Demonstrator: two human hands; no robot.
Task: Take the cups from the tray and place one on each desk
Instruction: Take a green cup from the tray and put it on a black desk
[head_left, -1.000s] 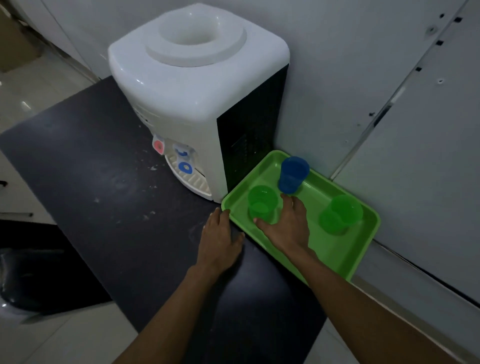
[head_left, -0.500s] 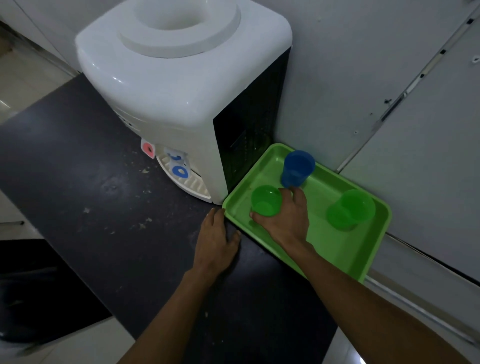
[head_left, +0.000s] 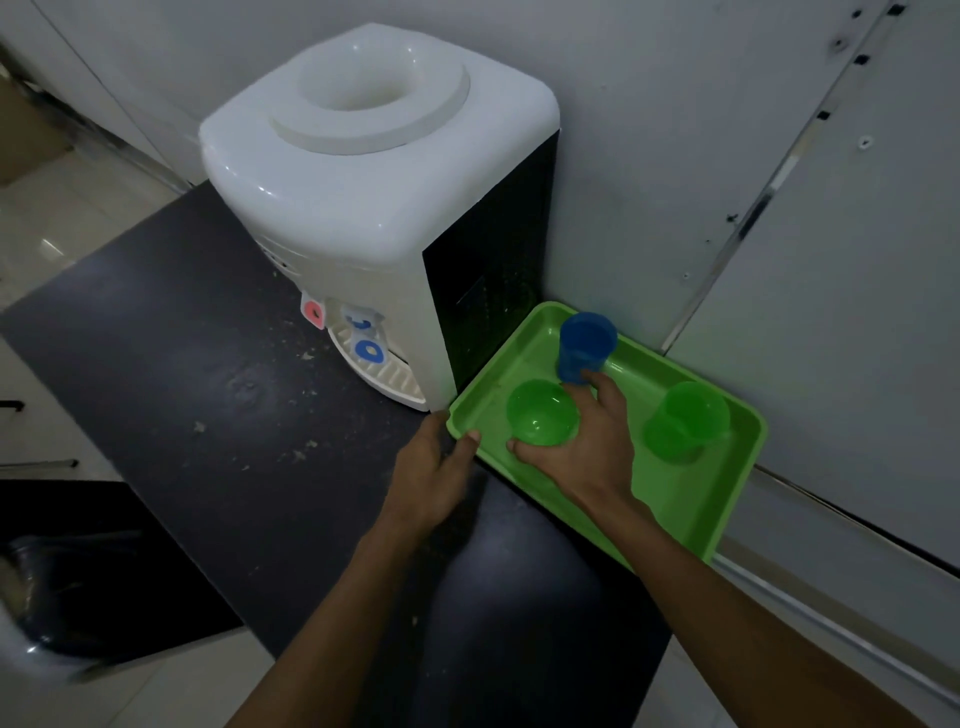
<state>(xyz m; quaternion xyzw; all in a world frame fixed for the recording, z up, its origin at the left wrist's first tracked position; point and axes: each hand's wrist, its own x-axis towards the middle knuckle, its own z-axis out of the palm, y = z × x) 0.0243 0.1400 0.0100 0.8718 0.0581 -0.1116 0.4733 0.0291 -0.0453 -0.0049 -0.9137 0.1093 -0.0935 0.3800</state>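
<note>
A green tray (head_left: 696, 509) lies on the black tabletop against the wall. Three cups stand in it: a green cup (head_left: 540, 410) near its left end, a blue cup (head_left: 587, 345) behind that, and another green cup (head_left: 685, 421) to the right. My right hand (head_left: 582, 447) is wrapped around the left green cup, thumb at its front and fingers behind, one fingertip near the blue cup's base. My left hand (head_left: 431, 473) rests flat on the tabletop, with its thumb and fingertips touching the tray's left corner rim.
A white water dispenser (head_left: 363, 208) with red and blue taps stands just left of the tray. The dusty black tabletop (head_left: 208, 395) stretches left. White wall panels (head_left: 779, 234) close off the back and right. A dark chair (head_left: 78, 582) sits below at the left.
My right hand has closed around the left green cup, which sat just ahead of its fingertips before. My left hand has stayed at the tray's corner.
</note>
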